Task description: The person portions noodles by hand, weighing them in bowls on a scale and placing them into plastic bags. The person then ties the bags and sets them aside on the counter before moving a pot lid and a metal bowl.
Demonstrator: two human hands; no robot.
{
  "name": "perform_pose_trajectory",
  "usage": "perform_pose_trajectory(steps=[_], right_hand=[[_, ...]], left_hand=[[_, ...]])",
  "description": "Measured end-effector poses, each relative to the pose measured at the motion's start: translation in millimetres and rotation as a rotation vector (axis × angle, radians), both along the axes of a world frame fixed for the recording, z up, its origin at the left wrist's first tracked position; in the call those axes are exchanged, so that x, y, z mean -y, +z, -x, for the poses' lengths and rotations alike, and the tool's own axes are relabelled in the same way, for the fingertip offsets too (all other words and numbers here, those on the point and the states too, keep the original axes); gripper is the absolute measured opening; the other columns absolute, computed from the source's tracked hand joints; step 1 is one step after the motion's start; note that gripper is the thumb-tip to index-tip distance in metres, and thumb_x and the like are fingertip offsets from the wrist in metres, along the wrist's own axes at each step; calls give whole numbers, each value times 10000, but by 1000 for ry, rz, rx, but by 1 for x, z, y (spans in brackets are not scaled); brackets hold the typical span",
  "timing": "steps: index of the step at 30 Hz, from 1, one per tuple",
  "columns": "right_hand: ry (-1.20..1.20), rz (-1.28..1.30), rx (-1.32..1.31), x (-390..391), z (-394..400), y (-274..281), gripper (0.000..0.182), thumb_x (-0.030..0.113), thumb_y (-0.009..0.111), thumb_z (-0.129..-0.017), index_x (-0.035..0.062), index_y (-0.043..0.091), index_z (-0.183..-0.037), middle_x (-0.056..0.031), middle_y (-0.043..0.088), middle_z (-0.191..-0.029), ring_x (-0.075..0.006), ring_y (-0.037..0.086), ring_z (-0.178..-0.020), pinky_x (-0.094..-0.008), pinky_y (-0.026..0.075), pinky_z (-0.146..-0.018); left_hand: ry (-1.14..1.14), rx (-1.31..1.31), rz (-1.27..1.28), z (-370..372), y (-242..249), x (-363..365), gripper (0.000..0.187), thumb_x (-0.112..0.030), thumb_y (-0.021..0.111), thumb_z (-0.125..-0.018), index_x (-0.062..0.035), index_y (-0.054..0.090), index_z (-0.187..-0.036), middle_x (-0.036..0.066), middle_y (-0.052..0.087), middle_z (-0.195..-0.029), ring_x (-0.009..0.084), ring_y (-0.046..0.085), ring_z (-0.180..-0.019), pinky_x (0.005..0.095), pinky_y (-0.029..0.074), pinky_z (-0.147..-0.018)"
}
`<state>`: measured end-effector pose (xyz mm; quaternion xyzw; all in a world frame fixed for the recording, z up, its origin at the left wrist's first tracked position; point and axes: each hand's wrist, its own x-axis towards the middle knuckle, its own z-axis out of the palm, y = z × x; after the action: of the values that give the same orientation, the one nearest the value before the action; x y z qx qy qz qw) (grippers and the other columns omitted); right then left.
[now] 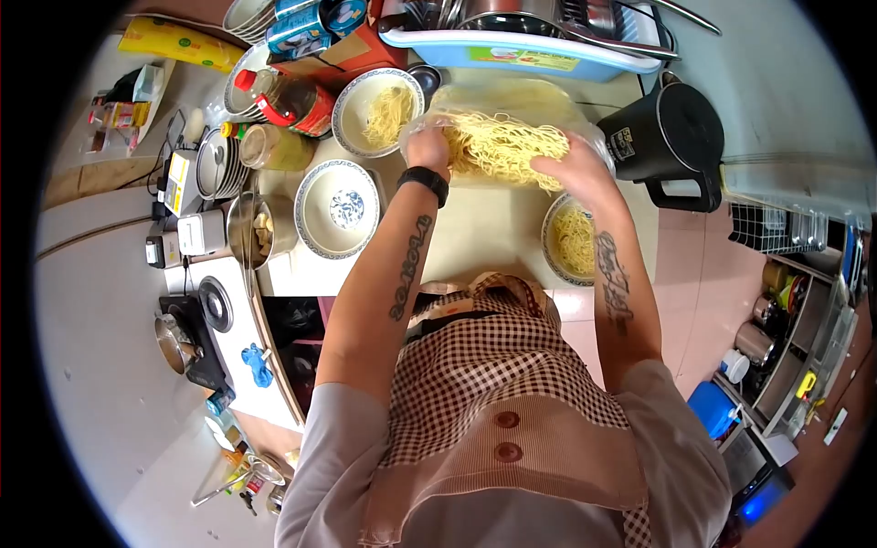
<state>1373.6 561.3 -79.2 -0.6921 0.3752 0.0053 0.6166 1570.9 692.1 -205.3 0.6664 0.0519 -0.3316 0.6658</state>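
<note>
A clear plastic bag (pixel 512 96) of pale yellow noodles (pixel 502 146) lies on the table in front of me. My left hand (pixel 427 152) is closed at the bag's left side, its fingers partly hidden by plastic and noodles. At the other side, my right hand (pixel 580 171) grips the noodles, thumb on top, with strands hanging below. One patterned bowl (pixel 350 111) beyond my left wrist holds some noodles. Another bowl (pixel 315 210), left of my forearm, shows its blue floral inside. Under my right wrist a third bowl (pixel 550 242) contains noodles, partly covered by the arm.
A black electric kettle (pixel 674 137) stands at the right edge of the table (pixel 475 228). Behind the bag is a blue dish rack (pixel 539 53). A red-capped sauce bottle (pixel 292 100), a jar (pixel 274 148) and a metal pot (pixel 279 224) line the left.
</note>
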Motion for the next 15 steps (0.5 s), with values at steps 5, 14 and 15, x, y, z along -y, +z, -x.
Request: perform_pose_trajectory(steps=[5, 14, 15], right_hand=[[-135, 222, 149, -12, 21, 5, 423, 57, 727, -783, -29, 622, -1184, -97, 706, -1052, -152, 658, -961, -281, 509, -848], [-401, 315, 882, 6, 59, 61, 407, -44, 724, -759, -19, 609, -1149, -104, 624, -1169, -172, 622, -1017, -307, 494, -937], [-409, 203, 995, 7, 58, 76, 421, -56, 702, -766, -15, 592, -1170, -120, 620, -1181, -194, 625, -1028, -333, 498, -950]], left_hand=[[-279, 536, -274, -27, -100, 1, 293, -204, 472, -971, -16, 582, -1168, 115, 635, -1046, 255, 633, -964, 402, 529, -763], [-414, 500, -611, -5, -21, 13, 247, -176, 601, -857, 7, 647, -1015, 204, 677, -1010, 346, 652, -962, 432, 531, -788], [-356, 451, -591, 0, -9, 14, 265, -206, 583, -868, 25, 659, -972, 231, 678, -984, 362, 651, -959, 446, 526, -789]])
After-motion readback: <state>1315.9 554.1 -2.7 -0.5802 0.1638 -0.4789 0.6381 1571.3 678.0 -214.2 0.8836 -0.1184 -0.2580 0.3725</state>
